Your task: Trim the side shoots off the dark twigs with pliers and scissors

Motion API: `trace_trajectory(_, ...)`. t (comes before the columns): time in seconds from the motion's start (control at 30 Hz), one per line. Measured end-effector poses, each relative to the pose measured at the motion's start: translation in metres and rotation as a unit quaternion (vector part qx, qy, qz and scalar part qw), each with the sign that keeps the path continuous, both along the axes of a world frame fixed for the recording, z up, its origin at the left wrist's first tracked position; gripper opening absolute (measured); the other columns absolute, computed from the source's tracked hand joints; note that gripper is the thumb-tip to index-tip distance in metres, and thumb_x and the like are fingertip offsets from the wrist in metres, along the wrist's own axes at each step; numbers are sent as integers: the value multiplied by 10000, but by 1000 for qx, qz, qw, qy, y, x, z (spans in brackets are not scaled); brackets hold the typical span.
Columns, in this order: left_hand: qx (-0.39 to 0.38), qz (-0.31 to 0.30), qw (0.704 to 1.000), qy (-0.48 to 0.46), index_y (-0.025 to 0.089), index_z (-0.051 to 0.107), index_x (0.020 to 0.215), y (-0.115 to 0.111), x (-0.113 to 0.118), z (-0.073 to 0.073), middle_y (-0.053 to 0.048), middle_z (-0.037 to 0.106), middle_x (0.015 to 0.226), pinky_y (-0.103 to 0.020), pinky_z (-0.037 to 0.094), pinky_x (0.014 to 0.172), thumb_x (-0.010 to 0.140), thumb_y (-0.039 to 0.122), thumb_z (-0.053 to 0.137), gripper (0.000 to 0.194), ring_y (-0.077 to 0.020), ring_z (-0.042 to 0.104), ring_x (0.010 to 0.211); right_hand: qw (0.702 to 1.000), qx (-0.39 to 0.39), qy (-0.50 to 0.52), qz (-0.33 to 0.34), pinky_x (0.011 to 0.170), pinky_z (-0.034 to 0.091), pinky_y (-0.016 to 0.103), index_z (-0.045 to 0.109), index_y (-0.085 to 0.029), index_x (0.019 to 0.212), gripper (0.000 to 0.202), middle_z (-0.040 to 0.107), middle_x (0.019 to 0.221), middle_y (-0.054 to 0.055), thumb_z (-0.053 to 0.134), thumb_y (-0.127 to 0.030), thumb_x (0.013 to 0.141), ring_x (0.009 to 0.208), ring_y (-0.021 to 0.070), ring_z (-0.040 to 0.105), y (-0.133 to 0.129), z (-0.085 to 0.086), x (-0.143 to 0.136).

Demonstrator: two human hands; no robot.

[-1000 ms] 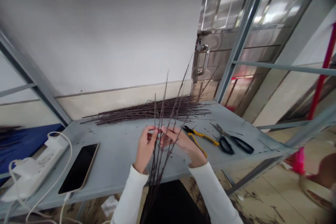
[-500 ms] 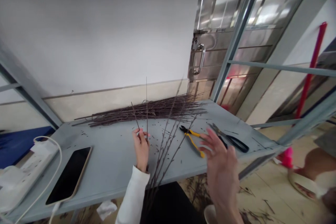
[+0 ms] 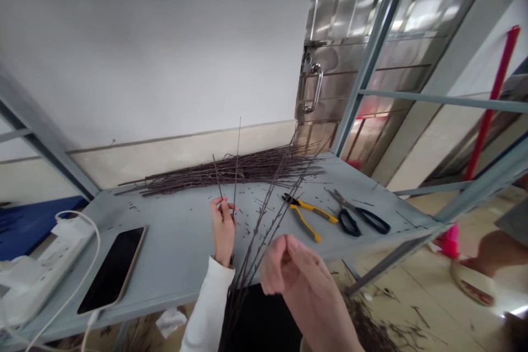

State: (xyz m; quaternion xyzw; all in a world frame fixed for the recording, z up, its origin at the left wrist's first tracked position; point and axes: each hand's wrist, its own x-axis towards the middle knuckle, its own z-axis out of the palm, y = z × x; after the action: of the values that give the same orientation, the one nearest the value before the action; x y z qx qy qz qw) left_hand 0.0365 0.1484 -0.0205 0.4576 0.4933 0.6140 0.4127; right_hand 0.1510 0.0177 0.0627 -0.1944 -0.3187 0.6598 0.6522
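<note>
My left hand [image 3: 224,231] is closed around thin dark twigs [image 3: 236,176], which stand up from its fingers above the grey shelf. Several longer twigs [image 3: 264,203] rise from near my lap, between my two hands. My right hand [image 3: 291,267], blurred, is curled near those long twigs at the shelf's front edge; what its fingers hold, if anything, is too small to make out. Yellow-handled pliers [image 3: 311,214] and black-handled scissors [image 3: 357,213] lie to the right. Along the wall lies a bundle of dark twigs [image 3: 206,173].
A phone [image 3: 112,269] and a white power strip [image 3: 45,269] with cables sit on the left of the grey shelf [image 3: 173,242]. Metal uprights frame it. Twig scraps [image 3: 371,327] litter the floor. Part of another person shows at the far right.
My right hand has moved left and down from beside the pliers, its fingers curling in. The long twigs have shifted slightly. My left hand keeps its twigs, tilted a little more to the right.
</note>
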Motion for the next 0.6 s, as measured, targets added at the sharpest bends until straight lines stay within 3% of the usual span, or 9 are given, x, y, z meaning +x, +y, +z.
trace_trajectory(0.13,11,-4,1000,-5,229,404,945,-6,-1,4,72,512,658,-161,189,300,856,525,424,310,-23,259,303,1000,1,19,-18,407,263,218,502,-201,489,419,229,358,-80,574,-429,832,363,81,266,1,-13,1)
trace_trajectory(0.23,24,-3,1000,-7,230,408,946,-13,-4,10,75,508,649,-146,195,303,858,516,429,300,-14,260,305,1000,-10,-3,-27,386,235,242,281,-211,353,627,150,338,-69,449,-491,888,332,80,242,6,-22,7)
trace_trajectory(0.3,30,-5,999,-11,230,410,953,-16,-6,13,78,508,642,-136,189,300,855,516,440,304,-8,254,303,994,-19,-62,-87,414,284,249,310,-211,349,644,235,354,-46,383,-534,902,371,91,320,14,-29,14)
trace_trajectory(0.33,33,-6,999,-15,230,411,952,-18,-7,15,80,508,637,-132,181,296,850,520,447,309,-6,249,299,984,-22,-94,-151,451,327,249,381,-206,384,613,313,394,-34,393,-556,888,425,102,376,19,-34,17)
trace_trajectory(0.4,37,-7,999,-25,229,415,941,-20,-10,18,86,506,625,-129,158,285,835,529,470,323,-3,241,288,940,-41,-150,-305,577,408,262,516,-199,536,495,469,554,-11,455,-579,846,585,129,473,31,-46,24)
trace_trajectory(0.47,37,-9,999,-30,226,422,922,-23,-12,22,90,502,609,-128,150,276,816,541,496,340,-2,240,280,896,-83,-188,-393,689,450,293,585,-208,742,374,568,773,7,526,-573,801,744,157,528,44,-62,28)
trace_trajectory(0.53,32,-17,999,-29,224,429,919,-25,-13,25,91,507,604,-124,155,270,803,549,513,355,-1,244,277,896,-131,-219,-364,764,478,335,594,-222,927,384,603,985,30,575,-568,760,899,196,562,55,-77,26)
trace_trajectory(0.6,25,-35,999,-27,226,434,935,-29,-13,27,90,512,609,-122,169,267,802,551,518,361,-3,256,281,918,-147,-226,-292,833,487,374,581,-228,1031,446,606,1113,53,621,-550,725,1015,232,567,63,-89,19)
